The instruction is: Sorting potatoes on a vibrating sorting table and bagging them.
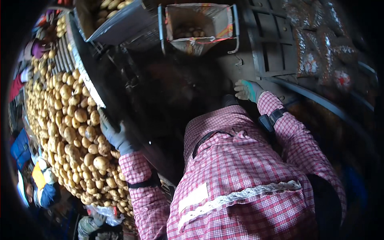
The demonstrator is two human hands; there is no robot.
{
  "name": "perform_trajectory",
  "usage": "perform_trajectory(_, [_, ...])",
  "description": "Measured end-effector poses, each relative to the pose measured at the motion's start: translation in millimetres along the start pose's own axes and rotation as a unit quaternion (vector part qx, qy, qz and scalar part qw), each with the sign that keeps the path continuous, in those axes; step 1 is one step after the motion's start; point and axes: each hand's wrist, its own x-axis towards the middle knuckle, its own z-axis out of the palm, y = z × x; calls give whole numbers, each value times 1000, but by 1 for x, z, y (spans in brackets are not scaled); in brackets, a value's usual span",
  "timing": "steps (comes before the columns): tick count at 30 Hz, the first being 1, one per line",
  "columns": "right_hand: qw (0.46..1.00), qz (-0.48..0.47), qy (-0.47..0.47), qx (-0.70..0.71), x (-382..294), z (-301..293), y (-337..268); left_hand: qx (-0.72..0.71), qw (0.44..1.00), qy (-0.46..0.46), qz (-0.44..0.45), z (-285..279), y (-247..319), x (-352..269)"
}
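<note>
My left hand point(114, 132), in a grey glove, lies against the edge of a broad pile of potatoes point(81, 129), just below the end of the metal rim point(87, 79) of the sorting table. Its thumb stands apart from the fingers, and I see nothing held in it. On the right, my right hand point(247, 90), in a grey and green glove, hangs in the air with the fingers spread and nothing in it. A woven sack point(195, 45) with some potatoes at its bottom hangs open between metal bars ahead of me.
A metal-sided bin point(120, 24) of potatoes stands at the upper left, beside metal rollers point(63, 55). Filled clear bags point(318, 45) lie at the upper right, past a metal frame point(274, 39). Several people are at the table's far side; one gloved hand point(39, 49) is near the rollers.
</note>
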Motion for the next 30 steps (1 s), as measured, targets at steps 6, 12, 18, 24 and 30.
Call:
perform_trajectory(6, [995, 41, 85, 9, 13, -72, 32, -21, 999, 12, 46, 17, -14, -1])
perform_trajectory(12, [998, 36, 32, 34, 25, -120, 35, 50, 999, -8, 10, 15, -3, -3])
perform_trajectory(18, [998, 33, 13, 46, 41, -182, 5, -10, 977, -22, -213, 21, 20, -2])
perform_trajectory(24, [999, 43, 9, 7, 110, -231, -20, 117, 951, 21, -285, 25, 6, 3])
perform_trajectory(30, [998, 67, -3, -5, 235, -241, -8, 386, 862, 28, -327, 55, 78, 11])
